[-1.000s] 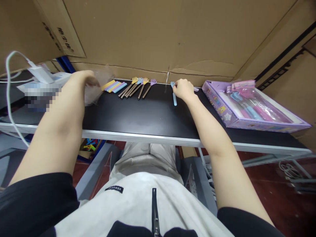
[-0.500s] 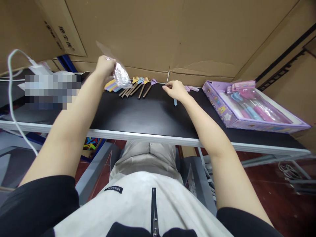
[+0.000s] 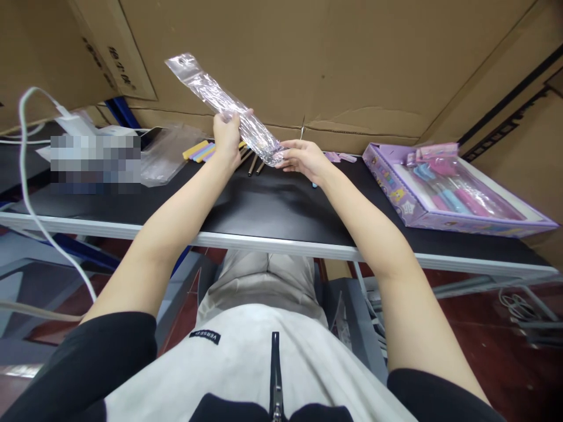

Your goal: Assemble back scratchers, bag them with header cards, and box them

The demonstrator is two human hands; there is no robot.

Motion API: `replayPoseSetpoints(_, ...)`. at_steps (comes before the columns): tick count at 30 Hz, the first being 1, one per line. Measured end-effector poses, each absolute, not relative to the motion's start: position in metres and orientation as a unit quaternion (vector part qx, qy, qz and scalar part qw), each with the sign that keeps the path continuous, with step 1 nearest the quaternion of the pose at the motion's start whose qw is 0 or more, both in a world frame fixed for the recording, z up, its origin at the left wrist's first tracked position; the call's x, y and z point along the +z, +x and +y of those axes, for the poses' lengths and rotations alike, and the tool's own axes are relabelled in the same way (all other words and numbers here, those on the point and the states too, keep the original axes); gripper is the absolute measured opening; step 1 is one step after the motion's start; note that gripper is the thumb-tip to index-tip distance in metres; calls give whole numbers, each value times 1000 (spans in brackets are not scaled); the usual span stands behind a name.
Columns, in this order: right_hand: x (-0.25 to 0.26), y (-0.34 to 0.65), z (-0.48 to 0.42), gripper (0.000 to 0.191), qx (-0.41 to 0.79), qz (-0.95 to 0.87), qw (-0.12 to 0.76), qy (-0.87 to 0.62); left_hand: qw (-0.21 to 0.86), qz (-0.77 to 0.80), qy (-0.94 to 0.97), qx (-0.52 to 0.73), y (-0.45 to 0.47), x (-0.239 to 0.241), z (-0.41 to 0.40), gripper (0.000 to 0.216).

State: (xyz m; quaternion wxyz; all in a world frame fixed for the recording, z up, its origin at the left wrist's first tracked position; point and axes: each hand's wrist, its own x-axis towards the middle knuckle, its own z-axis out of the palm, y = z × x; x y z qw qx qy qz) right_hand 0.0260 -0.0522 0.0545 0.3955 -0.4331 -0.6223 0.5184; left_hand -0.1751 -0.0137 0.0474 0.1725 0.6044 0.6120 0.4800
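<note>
A long, narrow clear plastic bag slants across the middle of the head view, its hang-hole end up at the left. My left hand grips it near the middle. At its lower right end, the fingers of my right hand are closed on the plastic. Glare hides most of what the bag may contain. Behind my left hand lie dark metal rods, mostly covered by the hand and bag. Several yellow, purple and blue sticks lie left of that hand. Pink pieces rest beyond my right wrist.
On the right stands a purple open box holding packaged pink and blue items. More clear bags lie at left, by a white charger with a cable. A cardboard wall rises behind the black table.
My left hand has moved right, bringing the plastic bag over the rods. My right hand has come up slightly from the table and now holds the bag's lower end.
</note>
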Motion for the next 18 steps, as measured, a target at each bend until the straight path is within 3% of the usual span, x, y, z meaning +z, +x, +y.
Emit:
replayPoseSetpoints(3, 55, 23, -53, 18, 502, -611, 409, -455, 216, 594, 552, 543, -176, 41, -17, 82)
replayPoseSetpoints(5, 55, 23, -52, 14, 487, -608, 416, -469, 234, 586, 537, 560, -181, 39, -19, 87)
replayPoseSetpoints(11, 54, 39, -41, 15, 443, -623, 404, -502, 237, 615, 580, 479, -208, 47, -21, 147)
replayPoseSetpoints(13, 54, 45, -36, 14, 438, -630, 402, -500, 236, 629, 580, 461, -215, 49, -20, 159)
replayPoseSetpoints(18, 49, 52, -25, 15, 459, -601, 449, -475, 228, 629, 633, 389, -221, 41, -9, 137)
